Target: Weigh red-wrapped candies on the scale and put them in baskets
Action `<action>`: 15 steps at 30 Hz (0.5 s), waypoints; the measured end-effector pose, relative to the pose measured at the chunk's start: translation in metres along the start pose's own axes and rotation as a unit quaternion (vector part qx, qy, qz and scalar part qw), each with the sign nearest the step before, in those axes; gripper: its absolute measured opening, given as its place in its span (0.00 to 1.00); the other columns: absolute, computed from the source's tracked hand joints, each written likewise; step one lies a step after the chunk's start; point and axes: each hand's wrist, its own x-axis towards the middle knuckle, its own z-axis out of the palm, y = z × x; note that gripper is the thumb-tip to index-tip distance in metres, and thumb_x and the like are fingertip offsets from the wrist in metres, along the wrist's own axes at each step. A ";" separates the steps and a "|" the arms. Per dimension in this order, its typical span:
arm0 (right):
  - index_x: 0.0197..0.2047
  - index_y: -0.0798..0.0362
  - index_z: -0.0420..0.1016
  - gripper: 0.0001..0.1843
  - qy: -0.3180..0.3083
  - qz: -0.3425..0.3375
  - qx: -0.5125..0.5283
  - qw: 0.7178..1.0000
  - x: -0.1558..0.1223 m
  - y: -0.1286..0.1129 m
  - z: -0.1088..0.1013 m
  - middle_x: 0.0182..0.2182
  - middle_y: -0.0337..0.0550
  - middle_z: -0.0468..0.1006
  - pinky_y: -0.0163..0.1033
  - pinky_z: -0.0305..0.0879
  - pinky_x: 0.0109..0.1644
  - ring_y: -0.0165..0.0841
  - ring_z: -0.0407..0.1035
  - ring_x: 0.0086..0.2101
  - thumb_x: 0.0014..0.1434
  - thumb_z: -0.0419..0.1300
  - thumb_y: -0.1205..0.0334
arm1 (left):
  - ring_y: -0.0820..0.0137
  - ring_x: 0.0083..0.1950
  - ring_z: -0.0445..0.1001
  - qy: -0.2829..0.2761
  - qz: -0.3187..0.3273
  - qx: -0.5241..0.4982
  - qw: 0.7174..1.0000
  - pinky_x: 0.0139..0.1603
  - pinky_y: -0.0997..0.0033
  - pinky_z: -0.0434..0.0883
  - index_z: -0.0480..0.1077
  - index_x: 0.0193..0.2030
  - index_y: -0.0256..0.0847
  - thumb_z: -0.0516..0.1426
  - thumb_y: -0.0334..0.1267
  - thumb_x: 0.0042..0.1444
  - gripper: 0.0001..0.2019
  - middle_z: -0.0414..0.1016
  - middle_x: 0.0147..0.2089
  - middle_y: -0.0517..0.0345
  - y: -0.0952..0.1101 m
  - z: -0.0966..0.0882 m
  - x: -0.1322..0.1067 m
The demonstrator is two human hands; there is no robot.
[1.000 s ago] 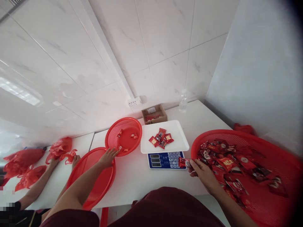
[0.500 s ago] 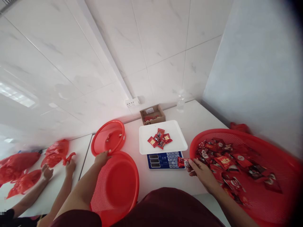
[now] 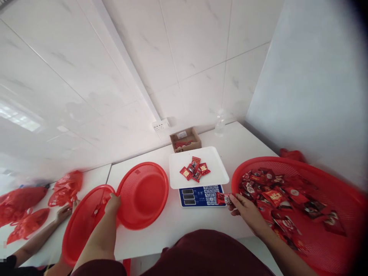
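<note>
My left hand [image 3: 112, 204] grips the near rim of an empty red mesh basket [image 3: 143, 194] that lies on the white table left of the scale. A second red basket [image 3: 83, 222] sits further left, partly under my forearm. My right hand [image 3: 244, 209] pinches a red candy packet [image 3: 222, 198] at the scale's front right corner. The blue-faced scale [image 3: 201, 194] carries a white tray [image 3: 215, 174] with several red candy packets [image 3: 194, 169]. A large red basket [image 3: 330, 191] full of red and dark candy packets [image 3: 276, 197] stands to the right of my right hand.
A small cardboard box [image 3: 184, 139] and a clear plastic bottle [image 3: 220, 122] stand by the tiled back wall, near a wall socket [image 3: 161, 124]. At the far left another person's hands [image 3: 63, 212] handle red plastic bags [image 3: 66, 182] on an adjoining table.
My left hand swapped the red baskets about: the empty one now lies right of the other, next to the scale. My right hand stayed put with its packet. The other person's hands shifted among the bags.
</note>
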 end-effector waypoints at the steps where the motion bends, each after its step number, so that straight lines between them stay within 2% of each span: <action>1: 0.29 0.52 0.73 0.19 -0.001 0.000 0.000 1.000 0.000 0.001 0.000 0.20 0.38 0.72 0.38 0.69 0.26 0.32 0.68 0.24 0.44 0.61 0.43 | 0.57 0.47 0.75 -0.012 -0.035 -0.010 0.999 0.49 0.50 0.68 0.61 0.60 0.33 0.47 0.50 0.63 0.26 0.74 0.49 0.40 0.000 0.002 0.000; 4: 0.29 0.52 0.72 0.20 0.001 0.002 -0.001 1.000 0.002 0.003 0.000 0.21 0.39 0.73 0.38 0.70 0.27 0.32 0.69 0.24 0.45 0.61 0.43 | 0.52 0.44 0.77 -0.031 -0.125 -0.049 0.990 0.43 0.50 0.70 0.49 0.67 0.26 0.38 0.42 0.65 0.28 0.76 0.46 0.37 0.004 0.007 -0.001; 7: 0.30 0.53 0.72 0.20 -0.001 0.002 -0.005 1.000 0.005 0.006 -0.001 0.22 0.39 0.73 0.38 0.70 0.27 0.32 0.69 0.25 0.46 0.60 0.42 | 0.51 0.46 0.77 -0.031 -0.148 -0.087 0.985 0.42 0.53 0.71 0.39 0.68 0.22 0.35 0.39 0.64 0.29 0.76 0.46 0.35 0.014 0.007 -0.003; 10: 0.31 0.52 0.73 0.20 -0.007 0.002 -0.005 1.000 0.006 0.009 -0.002 0.23 0.39 0.74 0.38 0.70 0.27 0.32 0.69 0.25 0.46 0.60 0.43 | 0.52 0.48 0.76 -0.027 -0.142 -0.115 0.983 0.44 0.55 0.70 0.39 0.68 0.22 0.37 0.41 0.63 0.31 0.75 0.48 0.31 0.024 0.003 -0.006; 15: 0.31 0.52 0.73 0.20 -0.003 0.006 -0.006 1.000 0.007 0.009 -0.003 0.23 0.39 0.74 0.38 0.69 0.27 0.32 0.69 0.25 0.45 0.61 0.43 | 0.50 0.50 0.75 -0.020 -0.113 -0.141 0.983 0.48 0.51 0.68 0.42 0.69 0.28 0.38 0.46 0.63 0.31 0.75 0.48 0.32 0.033 -0.006 -0.016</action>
